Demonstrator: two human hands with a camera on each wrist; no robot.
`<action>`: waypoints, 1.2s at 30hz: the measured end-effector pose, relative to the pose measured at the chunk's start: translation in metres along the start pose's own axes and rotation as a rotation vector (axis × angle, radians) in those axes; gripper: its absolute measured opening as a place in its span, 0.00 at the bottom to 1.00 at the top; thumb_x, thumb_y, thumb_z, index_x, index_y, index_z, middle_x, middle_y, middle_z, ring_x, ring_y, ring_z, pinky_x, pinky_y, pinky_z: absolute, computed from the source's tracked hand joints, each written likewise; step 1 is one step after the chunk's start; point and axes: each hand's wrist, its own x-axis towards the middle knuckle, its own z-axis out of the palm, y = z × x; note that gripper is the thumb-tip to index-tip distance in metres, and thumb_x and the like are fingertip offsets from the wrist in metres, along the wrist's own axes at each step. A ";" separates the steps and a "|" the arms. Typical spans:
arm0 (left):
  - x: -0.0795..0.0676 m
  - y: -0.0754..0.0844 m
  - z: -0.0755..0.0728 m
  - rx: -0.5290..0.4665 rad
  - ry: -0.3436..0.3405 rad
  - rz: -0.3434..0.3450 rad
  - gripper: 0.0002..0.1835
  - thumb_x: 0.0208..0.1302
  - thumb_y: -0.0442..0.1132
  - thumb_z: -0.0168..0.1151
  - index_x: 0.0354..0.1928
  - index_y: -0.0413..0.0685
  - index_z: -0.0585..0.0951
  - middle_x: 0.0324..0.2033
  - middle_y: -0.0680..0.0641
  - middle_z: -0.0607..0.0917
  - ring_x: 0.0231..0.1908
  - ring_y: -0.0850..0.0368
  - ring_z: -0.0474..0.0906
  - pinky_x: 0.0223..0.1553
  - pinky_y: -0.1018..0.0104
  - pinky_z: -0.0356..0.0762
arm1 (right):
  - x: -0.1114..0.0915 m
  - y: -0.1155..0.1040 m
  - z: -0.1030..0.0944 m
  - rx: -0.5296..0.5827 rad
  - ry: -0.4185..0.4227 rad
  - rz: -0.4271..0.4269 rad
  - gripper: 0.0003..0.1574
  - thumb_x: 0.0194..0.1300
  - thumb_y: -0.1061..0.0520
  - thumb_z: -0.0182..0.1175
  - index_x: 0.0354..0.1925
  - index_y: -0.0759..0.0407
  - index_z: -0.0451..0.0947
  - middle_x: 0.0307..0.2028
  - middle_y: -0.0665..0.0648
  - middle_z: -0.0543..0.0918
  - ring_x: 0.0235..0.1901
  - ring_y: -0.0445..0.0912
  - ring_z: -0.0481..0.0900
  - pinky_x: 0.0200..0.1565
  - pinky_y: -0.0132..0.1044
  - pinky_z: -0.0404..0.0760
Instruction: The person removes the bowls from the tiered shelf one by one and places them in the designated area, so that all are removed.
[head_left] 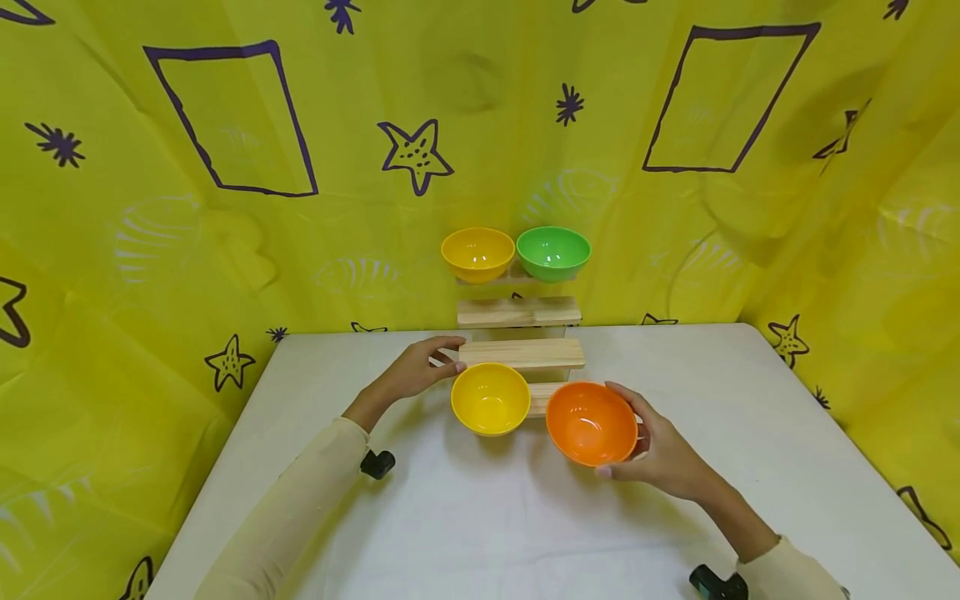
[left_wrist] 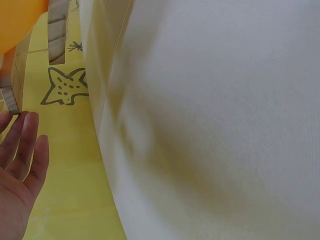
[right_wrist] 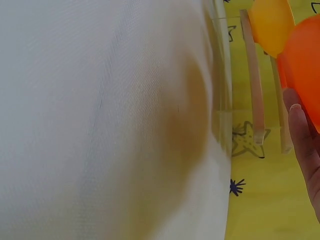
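Right sleeve (head_left: 791,575) is seen nearest the camera, cut by the lower picture edge. Clock directions are taken from the orange bowl (head_left: 591,423), head view. Orange bowl is gripped at its rim by the right hand (head_left: 667,454), at 4 o'clock, thumb and fingers spread about the side; contact with the wood behind cannot be told. Yellow bowl (head_left: 491,400) is seated at the lowest slat (head_left: 542,400), between 9 and 10 o'clock; only a narrow gap is left between rims. Next slat up (head_left: 521,353) is pinched lightly at its left end by the left hand (head_left: 412,371). Amber bowl (head_left: 477,254) and green bowl (head_left: 554,254) are placed near 11 o'clock, rims almost touching. White table (head_left: 450,533) is bounded by yellow curtain (head_left: 337,242) at 12 o'clock; its widest stretch is found toward 6 o'clock.
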 end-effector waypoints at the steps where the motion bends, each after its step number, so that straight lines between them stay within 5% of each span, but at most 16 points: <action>1: 0.000 0.000 0.000 0.002 0.000 0.000 0.29 0.71 0.49 0.64 0.70 0.51 0.73 0.64 0.44 0.79 0.55 0.46 0.81 0.51 0.54 0.83 | -0.001 0.000 0.000 -0.002 -0.007 -0.004 0.64 0.49 0.61 0.78 0.77 0.55 0.53 0.68 0.66 0.66 0.40 0.44 0.85 0.37 0.38 0.87; 24: 0.001 0.001 -0.002 0.009 -0.017 -0.005 0.29 0.71 0.48 0.64 0.70 0.50 0.73 0.63 0.43 0.79 0.55 0.46 0.81 0.52 0.54 0.83 | -0.011 -0.004 0.014 0.063 -0.251 -0.005 0.65 0.48 0.62 0.77 0.77 0.53 0.52 0.62 0.70 0.72 0.37 0.49 0.85 0.40 0.37 0.85; 36: 0.000 0.002 -0.004 0.011 -0.032 0.006 0.29 0.71 0.47 0.63 0.71 0.48 0.72 0.64 0.42 0.78 0.56 0.45 0.81 0.52 0.55 0.83 | -0.009 -0.004 0.027 0.131 -0.345 -0.032 0.64 0.49 0.62 0.77 0.77 0.60 0.51 0.61 0.71 0.72 0.38 0.50 0.86 0.41 0.39 0.86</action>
